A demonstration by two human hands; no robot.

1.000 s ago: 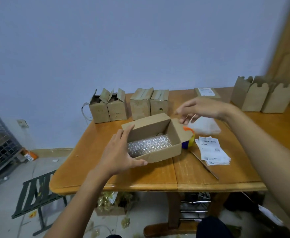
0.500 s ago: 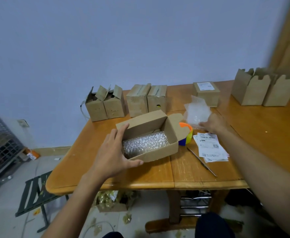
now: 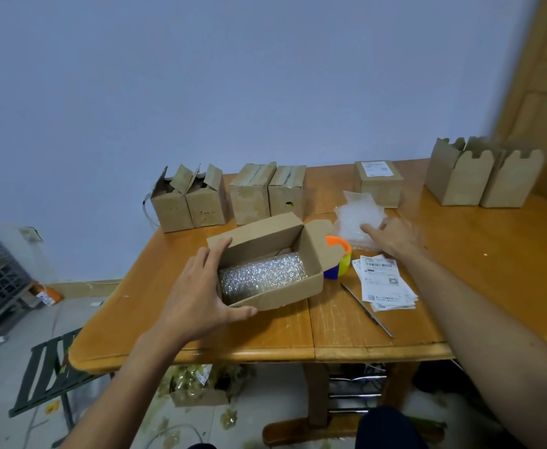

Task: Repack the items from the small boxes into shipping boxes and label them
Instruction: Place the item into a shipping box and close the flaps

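Left grip [image 3: 197, 299] clasps the open shipping box [image 3: 285, 298], bubble-wrapped item [image 3: 262, 280] already inside; right grip [image 3: 395, 236] rests open-fingered on spare bubble wrap [image 3: 356, 215]. Closing and shipping labels [image 3: 382, 283] remain.

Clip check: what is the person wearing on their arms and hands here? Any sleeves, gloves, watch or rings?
Both arms are bare up to the frame edge, and no sleeve shows. The left hand and right hand are ungloved, with no watch or bracelet at either wrist. No ring is visible on the fingers that show, though the right hand is slightly blurred.
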